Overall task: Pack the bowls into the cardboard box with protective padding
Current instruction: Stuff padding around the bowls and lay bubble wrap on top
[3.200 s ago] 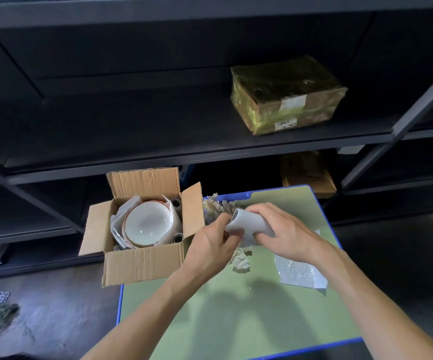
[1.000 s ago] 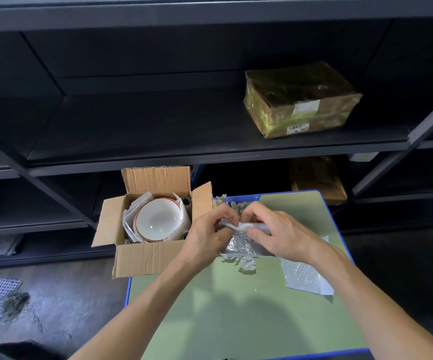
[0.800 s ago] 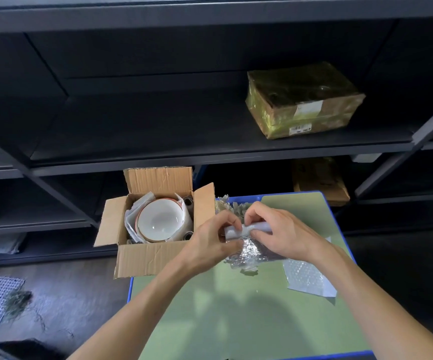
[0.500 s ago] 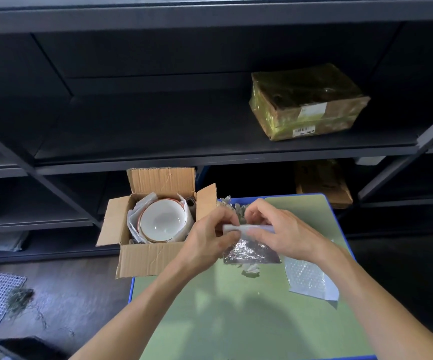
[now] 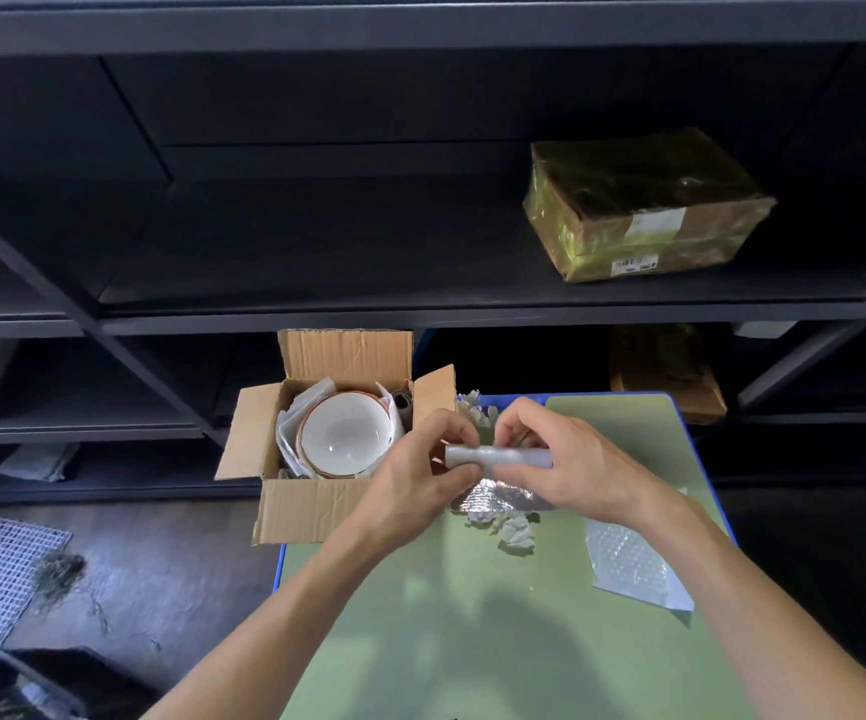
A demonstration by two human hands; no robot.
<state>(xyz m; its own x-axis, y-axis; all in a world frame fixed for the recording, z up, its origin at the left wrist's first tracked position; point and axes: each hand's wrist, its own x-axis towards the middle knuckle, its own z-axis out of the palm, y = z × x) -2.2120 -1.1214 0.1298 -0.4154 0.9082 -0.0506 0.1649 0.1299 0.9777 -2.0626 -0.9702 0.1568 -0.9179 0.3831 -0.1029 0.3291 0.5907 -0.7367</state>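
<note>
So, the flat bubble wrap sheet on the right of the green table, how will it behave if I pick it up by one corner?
Probably floppy: the bubble wrap sheet is thin and lies flat on the green table, so it should droop. Likely very light, so a push may simply slide it. It should not roll.

A warehouse packing station: tall dark metal shelving [image 5: 420,298] holds a brown parcel wrapped in yellowish tape [image 5: 644,205] with a white barcode label, and a second taped brown parcel [image 5: 664,371] lies on the shelf below. In front, a green worktop with blue edging [image 5: 472,615] carries an open brown cardboard box [image 5: 311,506] and a clear bubble-wrap sheet [image 5: 633,563].
</note>
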